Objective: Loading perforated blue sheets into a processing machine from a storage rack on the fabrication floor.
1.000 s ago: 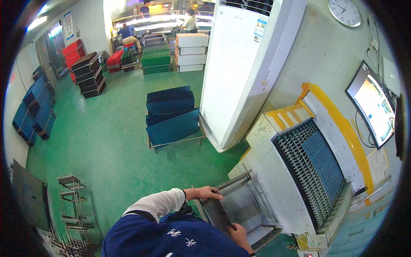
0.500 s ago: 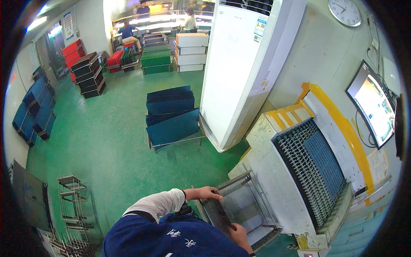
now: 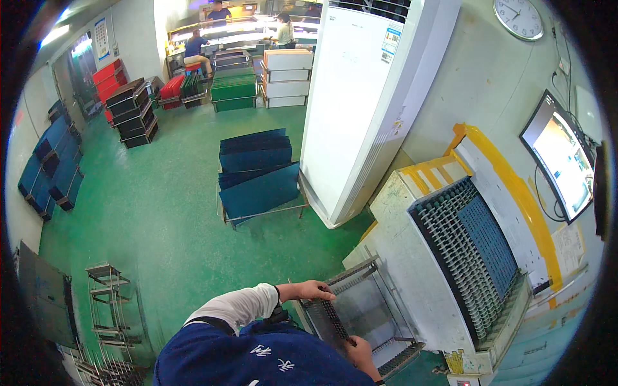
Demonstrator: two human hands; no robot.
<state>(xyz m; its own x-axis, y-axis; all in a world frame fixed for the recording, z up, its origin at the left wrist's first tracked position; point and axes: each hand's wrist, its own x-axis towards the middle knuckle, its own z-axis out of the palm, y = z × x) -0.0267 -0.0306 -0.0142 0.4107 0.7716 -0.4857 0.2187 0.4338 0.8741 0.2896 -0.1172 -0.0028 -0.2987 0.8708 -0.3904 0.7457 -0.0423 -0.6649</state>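
Holding a dark dotted panel (image 3: 333, 320) between both hands, low in front of my navy garment (image 3: 251, 354). Fingers of my right hand (image 3: 360, 355) are closed on its near end, thumb along the edge; fingers of my left hand (image 3: 313, 291) are closed over its far end. Grip narrow at both ends, undersides hidden. One panel or several pressed together: cannot tell. Position: over the left side of a metal rack (image 3: 352, 272) with toothed rails. Whether the lower edge sits in the teeth, cannot tell.

Step in hand, my reading: steadying the panel at the rack, one hand to each end. Next move, as I judge it, calls for both hands working as a pair, ends kept level, so the edge does not skew or scrape on the rails.

Just past the rack, to the right: a pale machine (image 3: 399, 251) with a sloping bed of rollers (image 3: 444, 257), a blue perforated panel (image 3: 489, 241) lying on them. Ahead on the floor, blue boards (image 3: 261, 193) lean unevenly in a frame beside a tall white unit (image 3: 354, 116). Farther off, stacked green boards (image 3: 235, 87). Farthest, a seated co-worker (image 3: 195, 48) at a brightly lit tabletop (image 3: 248, 40).
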